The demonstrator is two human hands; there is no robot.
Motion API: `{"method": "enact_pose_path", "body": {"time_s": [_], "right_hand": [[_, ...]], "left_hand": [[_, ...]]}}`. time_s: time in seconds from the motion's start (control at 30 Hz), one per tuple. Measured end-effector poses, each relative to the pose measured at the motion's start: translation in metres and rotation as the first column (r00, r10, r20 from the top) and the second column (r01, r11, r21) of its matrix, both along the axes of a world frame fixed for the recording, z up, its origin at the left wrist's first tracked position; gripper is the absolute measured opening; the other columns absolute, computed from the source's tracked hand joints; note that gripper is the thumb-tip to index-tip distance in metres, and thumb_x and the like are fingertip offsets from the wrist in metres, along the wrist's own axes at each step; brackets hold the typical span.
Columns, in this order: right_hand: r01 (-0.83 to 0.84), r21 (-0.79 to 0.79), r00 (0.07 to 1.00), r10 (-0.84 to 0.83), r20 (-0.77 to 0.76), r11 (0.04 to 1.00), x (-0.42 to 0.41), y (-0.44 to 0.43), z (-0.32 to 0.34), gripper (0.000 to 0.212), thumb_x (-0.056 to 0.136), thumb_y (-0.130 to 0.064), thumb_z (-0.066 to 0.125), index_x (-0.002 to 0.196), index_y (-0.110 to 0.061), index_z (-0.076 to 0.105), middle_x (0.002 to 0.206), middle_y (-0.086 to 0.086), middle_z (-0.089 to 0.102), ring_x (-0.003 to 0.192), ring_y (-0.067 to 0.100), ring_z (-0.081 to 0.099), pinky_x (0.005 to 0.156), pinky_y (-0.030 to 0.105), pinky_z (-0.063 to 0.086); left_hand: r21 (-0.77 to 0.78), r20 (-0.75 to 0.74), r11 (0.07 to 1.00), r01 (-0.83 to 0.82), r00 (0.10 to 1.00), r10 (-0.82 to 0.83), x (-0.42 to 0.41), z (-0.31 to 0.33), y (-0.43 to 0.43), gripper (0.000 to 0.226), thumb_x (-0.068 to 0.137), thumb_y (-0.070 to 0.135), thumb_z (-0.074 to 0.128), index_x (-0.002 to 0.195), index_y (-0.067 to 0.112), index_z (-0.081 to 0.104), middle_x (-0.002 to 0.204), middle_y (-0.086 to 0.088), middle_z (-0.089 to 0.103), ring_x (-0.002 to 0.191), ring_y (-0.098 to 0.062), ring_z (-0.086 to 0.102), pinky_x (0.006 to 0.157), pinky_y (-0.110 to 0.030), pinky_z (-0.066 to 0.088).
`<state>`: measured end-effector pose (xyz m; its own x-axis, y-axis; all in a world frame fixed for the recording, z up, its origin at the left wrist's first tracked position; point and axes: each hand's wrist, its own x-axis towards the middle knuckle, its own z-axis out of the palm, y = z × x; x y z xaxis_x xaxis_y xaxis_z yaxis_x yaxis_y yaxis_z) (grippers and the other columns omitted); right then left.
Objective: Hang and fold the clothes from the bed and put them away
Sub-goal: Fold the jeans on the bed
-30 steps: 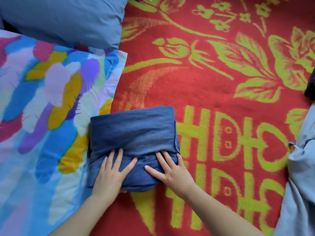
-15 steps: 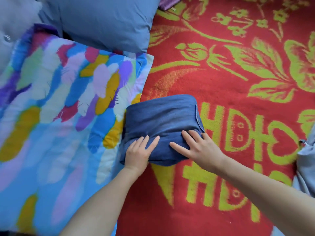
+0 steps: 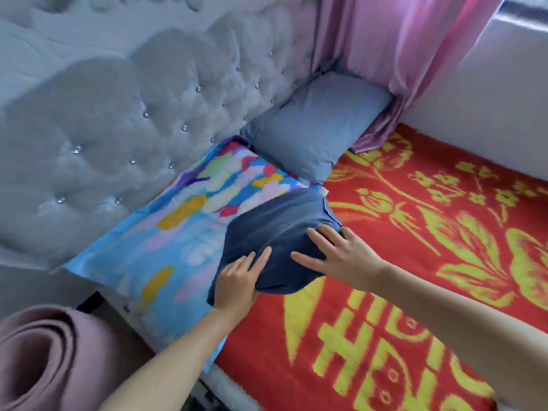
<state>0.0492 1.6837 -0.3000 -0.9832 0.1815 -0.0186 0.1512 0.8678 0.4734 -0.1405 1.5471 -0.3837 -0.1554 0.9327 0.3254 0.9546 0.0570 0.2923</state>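
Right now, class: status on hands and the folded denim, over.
Left hand and right hand flat on denim. Denim folded, over pillow edge and blanket. Nothing seen in the way.

Surfaces: mostly matt cloth
Denim bundle [image 3: 275,232] under left hand [image 3: 237,284] and right hand [image 3: 341,253]: matt weave; right of grip, blanket [image 3: 400,262] coarse, fuzzy; left, pillow [image 3: 178,232] smooth cotton; beyond, headboard [image 3: 118,108] plush velvet, glossy studs [image 3: 77,149]
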Motion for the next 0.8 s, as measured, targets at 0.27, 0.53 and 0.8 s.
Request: {"method": "enact_pose_path", "body": {"time_s": [0.27,0.53,0.8], "right_hand": [[-0.375,0.115,0.927,0.373,0.042,0.92,-0.086,-0.107,0.056,0.077,0.055,-0.023,0.08,0.127,-0.038,0.056,0.112,0.016,0.065,0.093,0.03,0.064,0.062,0.031,0.051],[-0.702,0.044,0.71,0.694,0.12,0.711,-0.162,-0.254,0.057,0.087,0.05,-0.028,0.081,0.128,-0.034,0.042,0.108,0.016,0.068,0.088,0.03,0.067,0.062,0.031,0.052],[-0.894,-0.086,0.395,0.863,0.314,0.44,-0.182,-0.452,0.029,0.092,0.041,-0.058,0.081,0.127,-0.038,0.056,0.108,0.006,0.067,0.089,0.021,0.066,0.065,0.029,0.055]], "left_hand": [[0.026,-0.104,0.92,-0.391,0.914,0.392,-0.019,0.061,-0.173,0.088,0.025,0.004,0.091,0.111,0.01,0.07,0.087,-0.014,0.073,0.068,-0.024,0.072,0.05,-0.03,0.056],[0.042,-0.103,0.696,-0.717,0.689,0.717,0.0,0.053,-0.351,0.079,0.031,0.02,0.096,0.106,0.012,0.073,0.081,-0.008,0.074,0.064,-0.02,0.071,0.045,-0.024,0.051],[-0.155,-0.032,0.479,-0.864,0.489,0.872,0.066,0.008,-0.542,0.084,0.016,0.037,0.091,0.098,0.027,0.076,0.051,0.017,0.059,0.031,-0.002,0.047,0.029,-0.016,0.026]]}}
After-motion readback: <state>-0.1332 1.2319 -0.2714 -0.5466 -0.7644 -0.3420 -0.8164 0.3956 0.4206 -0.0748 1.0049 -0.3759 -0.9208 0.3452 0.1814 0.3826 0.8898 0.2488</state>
